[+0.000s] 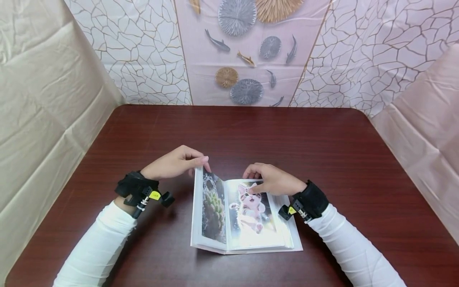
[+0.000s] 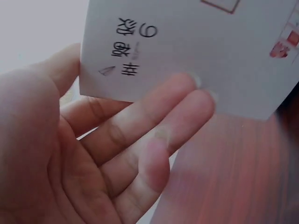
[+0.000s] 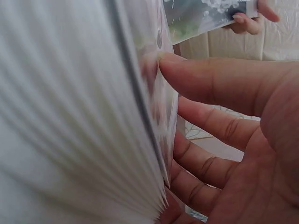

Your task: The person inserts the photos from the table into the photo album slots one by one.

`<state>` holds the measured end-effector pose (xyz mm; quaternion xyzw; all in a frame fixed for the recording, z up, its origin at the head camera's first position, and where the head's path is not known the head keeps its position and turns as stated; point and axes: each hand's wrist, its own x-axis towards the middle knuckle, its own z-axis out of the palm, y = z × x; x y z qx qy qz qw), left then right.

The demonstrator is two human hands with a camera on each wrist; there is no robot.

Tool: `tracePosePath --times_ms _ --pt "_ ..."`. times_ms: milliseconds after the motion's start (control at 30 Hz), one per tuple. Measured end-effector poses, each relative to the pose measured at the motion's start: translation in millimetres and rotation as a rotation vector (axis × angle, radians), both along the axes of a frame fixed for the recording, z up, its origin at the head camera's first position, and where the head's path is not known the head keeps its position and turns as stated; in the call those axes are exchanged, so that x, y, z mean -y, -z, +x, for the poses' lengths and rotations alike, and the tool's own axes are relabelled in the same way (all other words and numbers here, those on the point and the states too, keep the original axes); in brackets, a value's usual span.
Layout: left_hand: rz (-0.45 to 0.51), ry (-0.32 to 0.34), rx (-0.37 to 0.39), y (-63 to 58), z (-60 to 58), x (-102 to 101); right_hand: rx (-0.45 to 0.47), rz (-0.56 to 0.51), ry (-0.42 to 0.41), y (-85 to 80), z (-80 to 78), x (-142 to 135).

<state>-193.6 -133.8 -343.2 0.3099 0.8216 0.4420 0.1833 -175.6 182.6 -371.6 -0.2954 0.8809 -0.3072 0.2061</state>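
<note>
A photo album [image 1: 254, 245] lies open on the table, its left side tilted up. The left page carries a picture of a green plant with splashing water [image 1: 214, 205]; on the right is a kitten picture [image 1: 252, 211]. My left hand [image 1: 177, 161] grips the upper left corner of the cover, thumb on the near side. Its fingers [image 2: 163, 112] lie along the white printed outside in the left wrist view. My right hand [image 1: 277, 179] holds the right-hand pages at their top edge. Its thumb [image 3: 205, 77] presses on the kitten page, with the other fingers along the edge.
The dark red-brown table [image 1: 143, 127] extends around the album. Behind it hangs a patterned cloth [image 1: 247, 63], and pale cloth walls [image 1: 46, 99] flank both sides. Each wrist wears a black strap [image 1: 315, 199] with a small camera.
</note>
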Motion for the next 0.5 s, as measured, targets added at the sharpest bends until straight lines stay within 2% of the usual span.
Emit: tracePosePath --times_ms 267,500 --pt "0.107 0.075 0.009 8.6 2.4 -14.8 -0.021 -0.022 -0.013 -1.4 -0.2 2.3" --pt "0.181 0.096 -0.01 17.5 5.0 -31.8 -0.026 -0.199 -0.001 -2.8 1.0 5.4"
